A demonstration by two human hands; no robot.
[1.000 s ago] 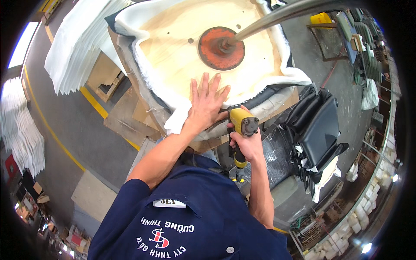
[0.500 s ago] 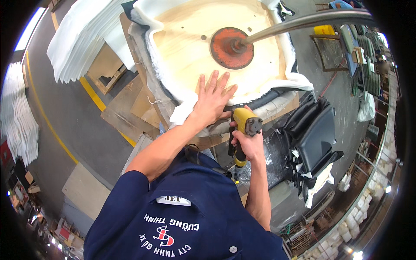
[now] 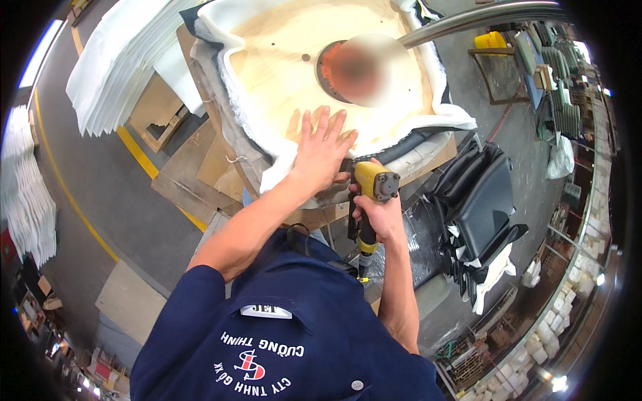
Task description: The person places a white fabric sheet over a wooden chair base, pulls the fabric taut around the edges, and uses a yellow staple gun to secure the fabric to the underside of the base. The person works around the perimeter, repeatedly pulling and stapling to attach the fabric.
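The stapler, a yellow-and-black air tool, sits just right of centre, near the person's chest, its yellow head at the near edge of the seat panel; the right hand is wrapped round its black handle, fingers closed tight on the grip, and a hose fitting hangs from the handle's lower end. The left hand lies flat just left of the tool head, fingers spread and straight, palm pressing the white fabric where it folds over the panel's near edge; it holds nothing, only presses. The panel is pale plywood, face up, with a round fitting at its middle that is blurred; white padding rims it on the left and far sides, and a dark strip shows along its near right edge. A metal bar runs from the blurred fitting toward the far right. Under the panel is a wooden bench. To the far left lies a stack of white sheets, and another white stack further left; a yellow line crosses the grey floor between them. To the right, well apart from the hands, stand black upholstered seat parts. The person wears a navy shirt.
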